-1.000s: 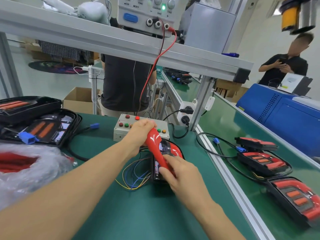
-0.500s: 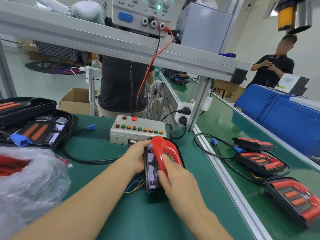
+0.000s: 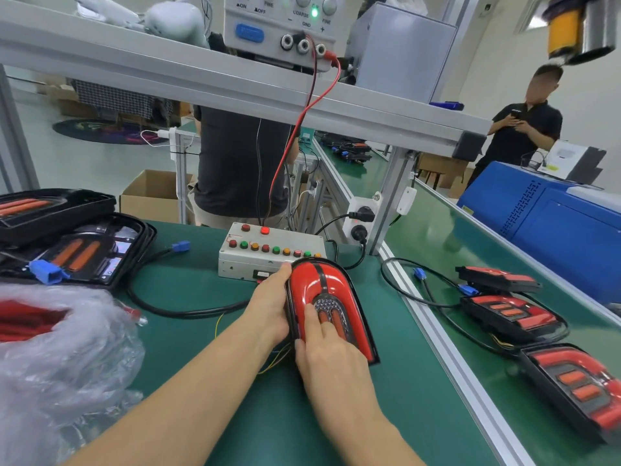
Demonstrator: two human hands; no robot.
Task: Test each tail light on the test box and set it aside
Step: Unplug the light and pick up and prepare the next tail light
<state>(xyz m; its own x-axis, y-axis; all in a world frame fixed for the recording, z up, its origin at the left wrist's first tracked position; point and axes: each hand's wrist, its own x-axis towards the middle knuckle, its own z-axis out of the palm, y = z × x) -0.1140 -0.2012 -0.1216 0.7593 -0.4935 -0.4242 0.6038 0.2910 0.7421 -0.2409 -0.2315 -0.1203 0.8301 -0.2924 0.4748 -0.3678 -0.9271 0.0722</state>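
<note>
Red lens: the tail light (image 3: 322,297) lies lens-up on my green table (image 3: 208,287), just in front of the test box (image 3: 268,255).
Long axis: it runs away from me, rounded end at the test box, squarer end under my right hand.
My left hand (image 3: 270,306): cupped against the light's left edge, thumb up by its rounded end, fingers hidden behind the housing.
My right hand (image 3: 331,359): flat on the near end, fingers pressed on the lens, two fingertips over the orange strips; not clenched round it.
Wires: thin yellow and blue leads show under the light, between my wrists.
Test box buttons: two on the upper row, the right one lit red; the lower row is partly hidden by the light, so I cannot count it.
Lights to my right: three, in a row on the conveyor belt (image 3: 437,230).
Lights to my left: two black-backed ones stacked at the table's edge, and a plastic bag (image 3: 64,358) with red parts inside, number unclear.
</note>
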